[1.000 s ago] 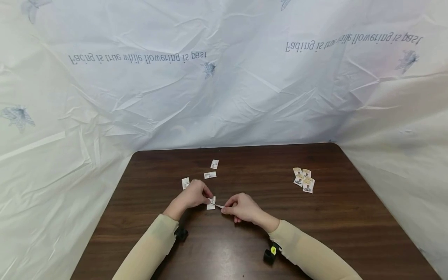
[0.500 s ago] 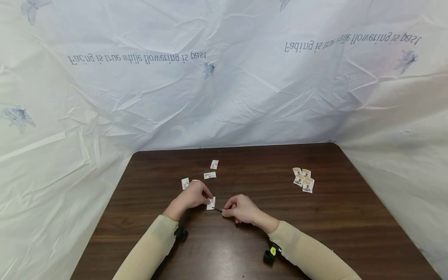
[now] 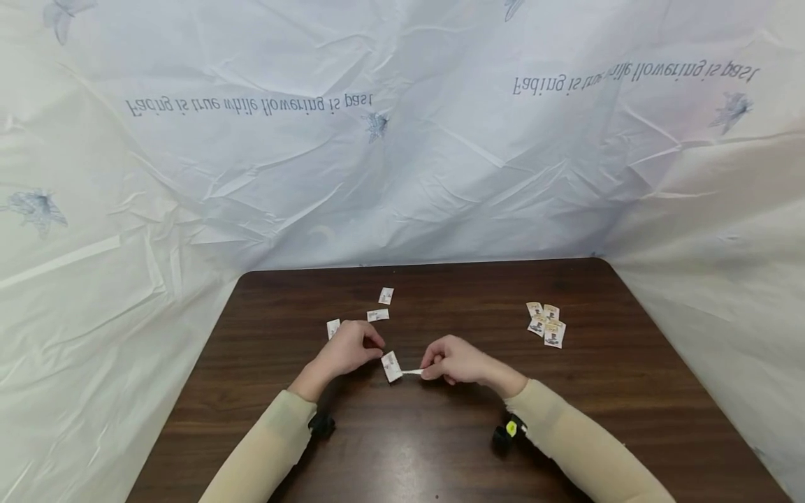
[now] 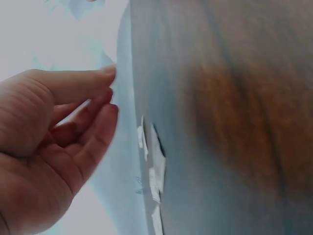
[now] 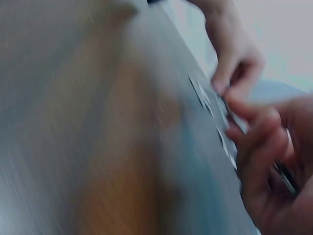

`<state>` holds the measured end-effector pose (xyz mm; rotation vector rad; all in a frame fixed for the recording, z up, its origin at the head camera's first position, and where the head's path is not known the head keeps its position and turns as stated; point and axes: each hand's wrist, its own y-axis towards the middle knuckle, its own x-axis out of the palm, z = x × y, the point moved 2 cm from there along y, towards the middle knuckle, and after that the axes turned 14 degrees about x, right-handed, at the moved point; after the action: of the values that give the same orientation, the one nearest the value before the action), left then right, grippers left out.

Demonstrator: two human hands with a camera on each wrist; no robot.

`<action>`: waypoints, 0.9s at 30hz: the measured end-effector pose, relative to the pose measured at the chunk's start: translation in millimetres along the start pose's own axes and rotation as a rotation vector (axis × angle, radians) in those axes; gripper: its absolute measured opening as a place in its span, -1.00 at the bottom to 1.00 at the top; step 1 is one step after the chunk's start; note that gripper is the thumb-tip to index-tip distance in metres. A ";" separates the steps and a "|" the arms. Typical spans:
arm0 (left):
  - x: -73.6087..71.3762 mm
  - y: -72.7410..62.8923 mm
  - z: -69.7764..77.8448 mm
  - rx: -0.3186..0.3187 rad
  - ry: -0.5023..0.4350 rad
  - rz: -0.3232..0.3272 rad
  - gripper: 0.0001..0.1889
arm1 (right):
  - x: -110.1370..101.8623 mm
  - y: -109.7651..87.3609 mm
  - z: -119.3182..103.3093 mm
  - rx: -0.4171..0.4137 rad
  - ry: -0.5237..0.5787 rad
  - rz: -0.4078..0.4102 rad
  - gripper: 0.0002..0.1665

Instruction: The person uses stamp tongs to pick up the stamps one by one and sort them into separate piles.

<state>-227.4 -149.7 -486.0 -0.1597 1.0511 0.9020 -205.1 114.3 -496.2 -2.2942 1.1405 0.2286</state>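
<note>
Visibly slender tool (image 3: 411,372), tilted rectangular card (image 3: 391,367), wood-grained table (image 3: 629,384), wrinkled white sheeting (image 3: 453,202).

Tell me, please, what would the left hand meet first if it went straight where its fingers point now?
Most likely the left hand would meet the small white card beside it, though depth is unclear.

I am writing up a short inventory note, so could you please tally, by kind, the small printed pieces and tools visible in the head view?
Yellow-and-white printed pieces: 4
White printed pieces, one at the tool's tip: 4
Thin tool: 1
Total: 9 in sight; the left hand may hide more.
</note>
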 end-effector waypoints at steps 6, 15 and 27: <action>-0.1 8.0 18.3 0.147 -0.025 0.045 -0.91 | -38.6 -3.6 9.5 -0.094 -0.179 -0.198 -0.91; 28.4 27.5 42.6 0.339 -0.022 -0.163 -0.91 | -69.1 4.7 15.6 -0.061 -0.249 -0.320 -0.93; 50.1 35.5 40.5 0.287 -0.046 -0.313 -0.91 | -71.9 10.9 16.7 -0.025 -0.269 -0.311 -0.92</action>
<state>-215.6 -77.6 -494.9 -0.0603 1.0659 0.4653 -256.8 167.3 -486.8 -2.3380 0.6414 0.4172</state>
